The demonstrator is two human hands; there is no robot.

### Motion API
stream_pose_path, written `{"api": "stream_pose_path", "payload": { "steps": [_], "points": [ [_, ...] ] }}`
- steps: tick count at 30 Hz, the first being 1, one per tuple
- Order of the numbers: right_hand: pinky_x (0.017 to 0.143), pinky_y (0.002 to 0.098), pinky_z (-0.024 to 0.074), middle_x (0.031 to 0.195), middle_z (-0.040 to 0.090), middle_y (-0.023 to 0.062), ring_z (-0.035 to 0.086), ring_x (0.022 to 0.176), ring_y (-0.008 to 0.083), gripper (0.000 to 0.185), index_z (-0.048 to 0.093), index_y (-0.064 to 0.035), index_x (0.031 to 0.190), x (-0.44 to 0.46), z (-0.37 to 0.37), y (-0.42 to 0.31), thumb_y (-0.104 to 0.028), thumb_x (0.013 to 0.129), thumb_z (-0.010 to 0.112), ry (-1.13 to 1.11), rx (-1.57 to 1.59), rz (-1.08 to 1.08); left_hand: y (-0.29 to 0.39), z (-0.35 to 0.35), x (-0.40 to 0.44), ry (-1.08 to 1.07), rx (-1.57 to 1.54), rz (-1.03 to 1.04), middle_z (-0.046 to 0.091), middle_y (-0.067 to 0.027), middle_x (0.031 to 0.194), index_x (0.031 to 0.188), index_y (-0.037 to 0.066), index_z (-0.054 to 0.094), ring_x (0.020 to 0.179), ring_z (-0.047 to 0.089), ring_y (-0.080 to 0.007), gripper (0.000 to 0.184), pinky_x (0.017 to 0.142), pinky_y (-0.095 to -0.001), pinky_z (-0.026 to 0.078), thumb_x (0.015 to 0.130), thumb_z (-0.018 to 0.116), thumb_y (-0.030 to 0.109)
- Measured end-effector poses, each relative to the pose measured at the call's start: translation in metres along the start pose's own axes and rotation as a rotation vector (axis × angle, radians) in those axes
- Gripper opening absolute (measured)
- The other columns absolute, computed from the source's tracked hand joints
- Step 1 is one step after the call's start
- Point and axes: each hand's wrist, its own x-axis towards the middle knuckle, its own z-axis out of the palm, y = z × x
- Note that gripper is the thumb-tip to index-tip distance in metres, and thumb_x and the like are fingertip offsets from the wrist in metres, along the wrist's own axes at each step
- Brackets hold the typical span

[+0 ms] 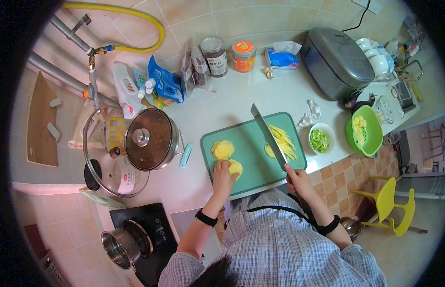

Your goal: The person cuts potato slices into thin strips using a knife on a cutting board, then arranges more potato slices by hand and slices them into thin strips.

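Figure: Two hands at a green cutting board [249,165], with yellow slices at its left and yellow strips [283,143] at its right.
The left hand [223,177] is closed around the near slices [235,168]; a far pile of slices [223,149] lies just beyond. The right hand [299,181], well apart from the left, is clamped on the handle of a knife [268,134], its blade pointing away along the left side of the strips. To the right stand a white bowl [331,147] of chopped greens and a green basket [374,136]; to the left, a lidded pot [153,143].
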Motion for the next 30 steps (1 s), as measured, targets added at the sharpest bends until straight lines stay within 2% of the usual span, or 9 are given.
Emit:
{"api": "stream_pose_path", "payload": {
  "steps": [2,4,8,13,14,18,20,23,30],
  "points": [
    [0.034,0.0245,0.0273,0.044,0.038,-0.0003,0.034,0.034,0.0096,0.053,0.046,-0.0051,0.058,0.0,-0.001,0.001,-0.051,0.084,0.052,-0.003,0.006,-0.007,0.007,0.001,-0.004,0.011,0.022,-0.002,0.049,-0.0162,0.096,0.098,0.001,0.049,0.095,0.049,-0.034,0.038,0.082,-0.0402,0.041,0.068,0.069,0.012],
    [0.034,0.0244,0.0272,0.045,0.038,-0.0003,0.034,0.034,0.0095,0.053,0.045,-0.0052,0.058,0.002,-0.002,0.004,-0.051,0.084,0.052,0.001,-0.005,-0.011,0.013,0.002,-0.014,-0.044,0.167,0.134,0.05,-0.0158,0.095,0.096,0.001,0.052,0.089,0.052,-0.0343,0.028,0.077,-0.041,0.043,0.074,0.064,0.014],
    [0.032,0.0231,0.0254,0.044,0.036,-0.0018,0.033,0.034,0.0083,0.051,0.041,-0.0076,0.058,0.001,-0.001,0.003,-0.049,0.087,0.048,0.008,-0.025,-0.032,0.018,0.0,-0.029,-0.083,0.037,0.148,0.052,-0.0156,0.097,0.096,0.002,0.055,0.086,0.054,-0.0339,0.022,0.073,-0.0412,0.044,0.079,0.058,0.015],
    [0.032,0.0235,0.0264,0.045,0.037,-0.0012,0.034,0.034,0.0086,0.051,0.043,-0.0075,0.059,0.001,-0.002,0.002,-0.05,0.087,0.048,0.027,-0.045,-0.012,-0.008,-0.019,-0.015,0.028,-0.165,-0.083,0.059,-0.0159,0.085,0.093,0.001,0.057,0.08,0.056,-0.036,0.023,0.067,-0.0403,0.045,0.08,0.06,0.019],
    [0.033,0.0235,0.0268,0.045,0.037,-0.0011,0.034,0.034,0.0086,0.051,0.043,-0.0075,0.059,0.001,-0.003,0.003,-0.05,0.087,0.048,0.015,-0.042,-0.017,-0.009,-0.023,-0.009,0.009,-0.207,-0.186,0.062,-0.0154,0.079,0.094,0.0,0.058,0.072,0.06,-0.0317,0.025,0.062,-0.0367,0.046,0.08,0.062,0.02],
    [0.033,0.0243,0.0286,0.044,0.038,-0.0003,0.035,0.034,0.0096,0.053,0.045,-0.0055,0.058,0.002,-0.005,0.003,-0.051,0.085,0.051,0.002,-0.065,-0.023,-0.033,0.004,-0.004,0.106,-0.504,-0.242,0.064,-0.014,0.079,0.096,-0.002,0.057,0.069,0.062,-0.022,0.026,0.059,-0.0311,0.046,0.08,0.064,0.017],
    [0.033,0.0242,0.0294,0.044,0.039,0.0001,0.036,0.034,0.0096,0.053,0.045,-0.0055,0.058,0.0,-0.004,0.002,-0.052,0.085,0.05,-0.013,-0.055,-0.038,-0.048,0.022,-0.002,0.099,-0.719,-0.416,0.064,-0.0117,0.077,0.097,-0.003,0.056,0.068,0.061,-0.015,0.026,0.058,-0.0267,0.046,0.08,0.065,0.014],
    [0.034,0.0242,0.0302,0.044,0.039,0.0004,0.037,0.034,0.0095,0.053,0.046,-0.0054,0.059,0.002,-0.006,0.005,-0.052,0.085,0.05,-0.022,-0.074,-0.038,-0.047,0.016,-0.005,-0.009,-0.811,-0.477,0.064,-0.0122,0.082,0.102,-0.004,0.055,0.073,0.061,-0.0154,0.028,0.061,-0.0253,0.047,0.081,0.063,0.012],
    [0.035,0.024,0.0306,0.044,0.039,0.0001,0.038,0.035,0.01,0.054,0.045,-0.0062,0.057,-0.002,-0.007,-0.004,-0.052,0.086,0.049,-0.022,-0.173,-0.018,-0.037,0.015,-0.019,-0.055,-0.596,-0.222,0.056,-0.0158,0.095,0.107,-0.007,0.05,0.082,0.061,-0.0203,0.034,0.069,-0.0278,0.05,0.078,0.062,0.007]
  ]
}}
